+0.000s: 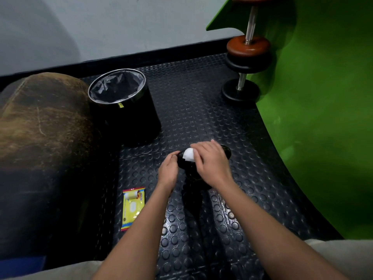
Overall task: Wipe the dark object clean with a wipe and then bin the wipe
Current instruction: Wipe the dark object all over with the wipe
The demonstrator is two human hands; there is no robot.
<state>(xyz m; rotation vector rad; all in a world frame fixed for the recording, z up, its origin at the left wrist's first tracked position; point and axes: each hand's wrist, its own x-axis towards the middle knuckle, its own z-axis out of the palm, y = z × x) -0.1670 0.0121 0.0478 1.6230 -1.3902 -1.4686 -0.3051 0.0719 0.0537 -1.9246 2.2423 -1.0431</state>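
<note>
A dark, glossy object (192,174) stands on the studded black floor mat in the middle of the view, mostly hidden by my hands. My left hand (169,168) grips its left side. My right hand (211,160) presses a white wipe (188,154) against its top. A black round bin (125,106) with a metal rim and a clear liner stands open to the upper left of the object. A yellow pack of wipes (133,208) lies flat on the mat beside my left forearm.
A worn brown padded seat (42,126) fills the left side. Dumbbells (245,63) lean against a green curved panel (323,118) at the upper right. A grey wall with a black skirting runs along the back.
</note>
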